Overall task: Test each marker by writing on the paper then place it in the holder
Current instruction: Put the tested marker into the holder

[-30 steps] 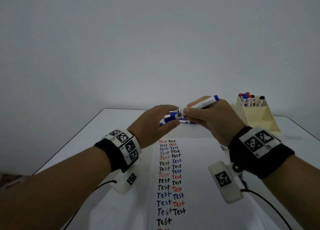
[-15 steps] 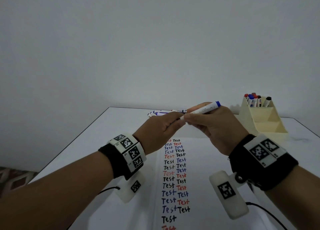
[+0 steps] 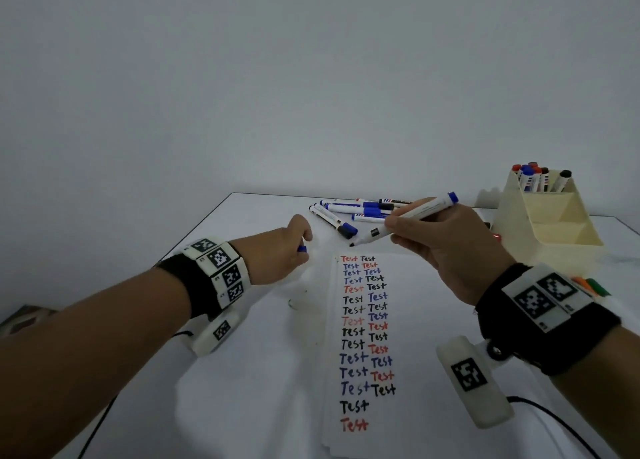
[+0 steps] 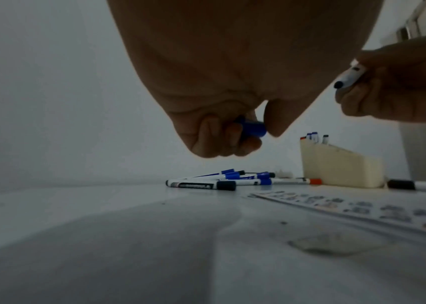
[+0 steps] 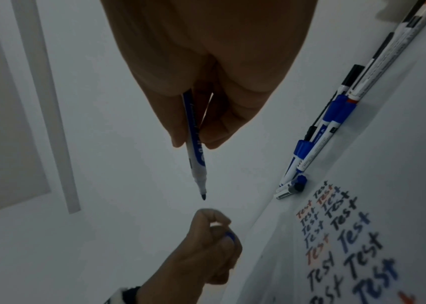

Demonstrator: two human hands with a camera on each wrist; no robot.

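Observation:
My right hand grips an uncapped blue marker, tip down and left, just above the top edge of the paper. In the right wrist view the marker points its bare tip toward my left hand. My left hand is curled round the blue cap, left of the paper; the left wrist view shows the cap between thumb and fingers. The cream holder stands at the back right with several markers upright in it.
Several capped markers lie in a loose pile at the table's far middle. The paper carries two columns of the word "Test" in red, blue and black. Orange and green markers lie by my right wrist. The table is white.
My hands were together on the marker; the left hand has pulled the cap off and moved left and down. The right hand has tipped the bare tip toward the paper.

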